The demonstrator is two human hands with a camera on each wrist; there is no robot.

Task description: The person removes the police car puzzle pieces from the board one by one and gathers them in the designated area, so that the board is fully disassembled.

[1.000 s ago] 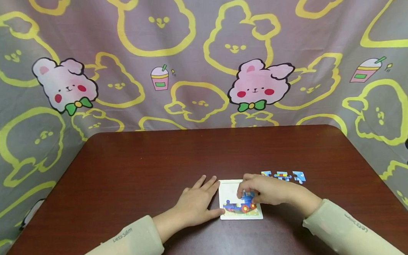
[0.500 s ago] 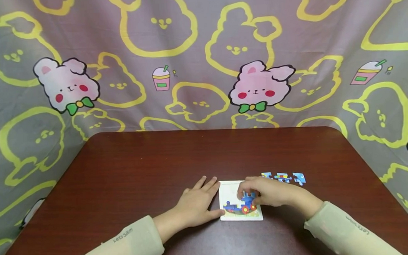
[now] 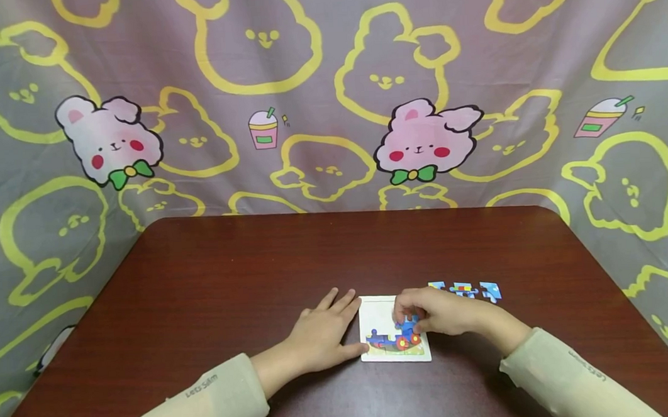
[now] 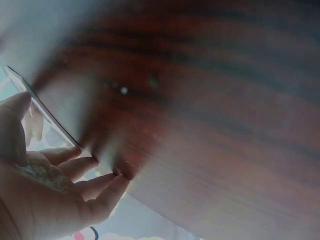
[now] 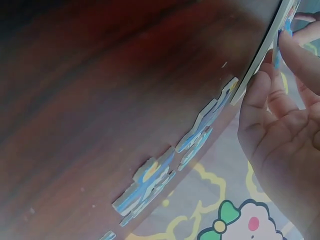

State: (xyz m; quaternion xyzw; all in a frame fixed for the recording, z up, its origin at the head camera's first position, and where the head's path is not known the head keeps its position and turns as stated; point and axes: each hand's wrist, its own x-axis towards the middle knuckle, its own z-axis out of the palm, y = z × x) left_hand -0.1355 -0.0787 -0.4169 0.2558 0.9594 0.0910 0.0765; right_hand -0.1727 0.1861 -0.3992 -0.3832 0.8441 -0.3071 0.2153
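A square puzzle board (image 3: 379,310) with a pale frame lies on the table in the head view. Fitted pieces along its lower part show a blue train (image 3: 382,339) with red wheels. My left hand (image 3: 323,335) rests with spread, straight fingers, its thumb and a fingertip touching the board's left edge. My right hand (image 3: 444,311) is over the board's right side and pinches a blue puzzle piece (image 3: 408,326) between thumb and fingers. In the right wrist view, a blue edge of that piece (image 5: 277,57) shows by the fingers; whether it is seated is hidden.
Several loose puzzle pieces (image 3: 463,288) lie behind and right of the board, partly covered by the right forearm and hand. The dark red-brown table (image 3: 257,256) reaches back to a patterned curtain (image 3: 317,96).
The right fingertips have shifted slightly to the right over the board, and more of the blue piece shows. The left hand has stayed in place at the board's edge.
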